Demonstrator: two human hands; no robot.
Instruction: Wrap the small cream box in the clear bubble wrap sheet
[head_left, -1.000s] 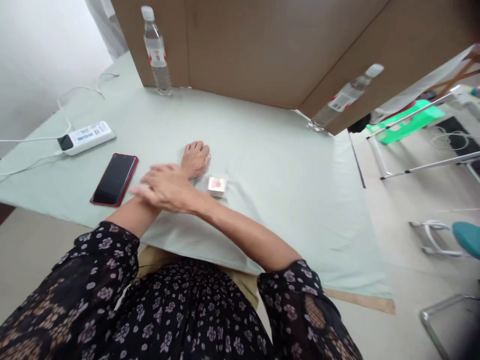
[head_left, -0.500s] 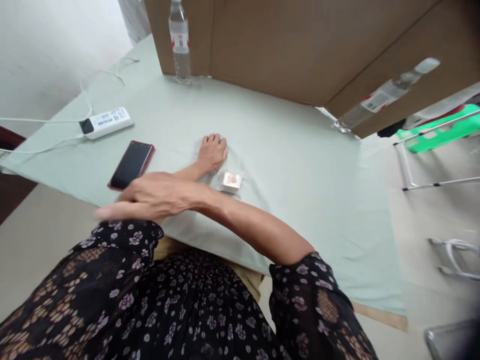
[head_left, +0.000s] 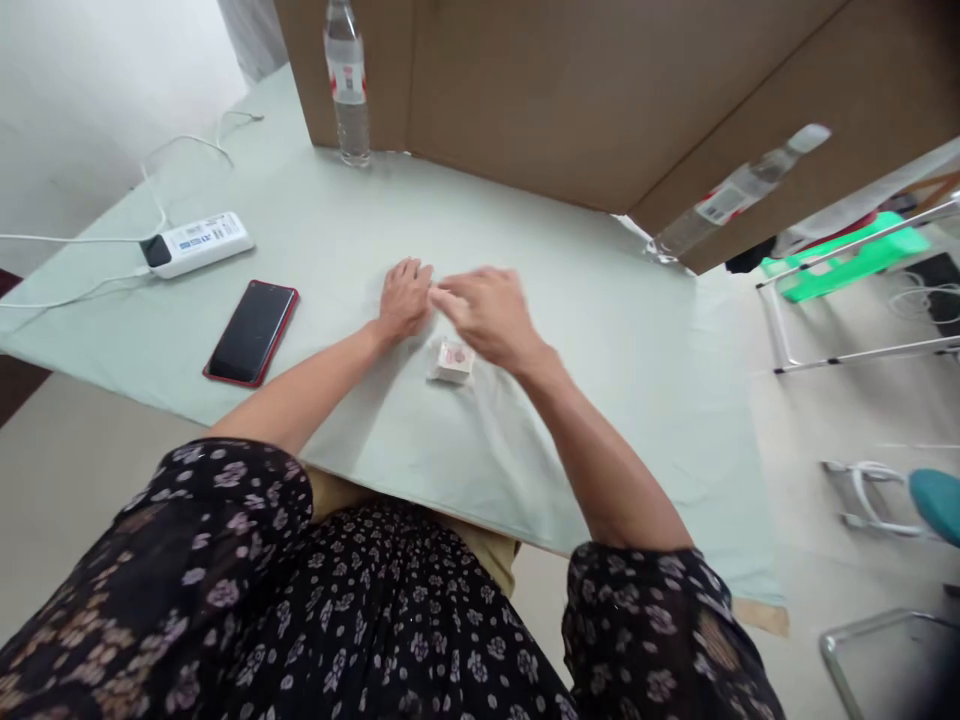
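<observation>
My left hand [head_left: 403, 298] rests palm down on the pale green cloth [head_left: 570, 330], fingers loosely curled, holding nothing that I can see. My right hand [head_left: 487, 312] hovers just to its right, slightly blurred, fingers half bent and pointing left toward the left hand's fingertips. A small whitish box with a red mark [head_left: 451, 361] lies on the cloth right below my right hand, partly under its heel. Neither hand grips the box.
A red-edged phone [head_left: 251, 332] lies face up to the left, with a white power strip [head_left: 196, 244] and cables behind it. Two water bottles, one [head_left: 348, 82] upright and another [head_left: 731, 196] at the right, stand against brown boards [head_left: 540, 90]. Stools and metal frames stand off the table's right side.
My right hand swept from the left, over my left forearm, back to the right and forward, ending beside my left hand above the small box. The left hand stayed put.
</observation>
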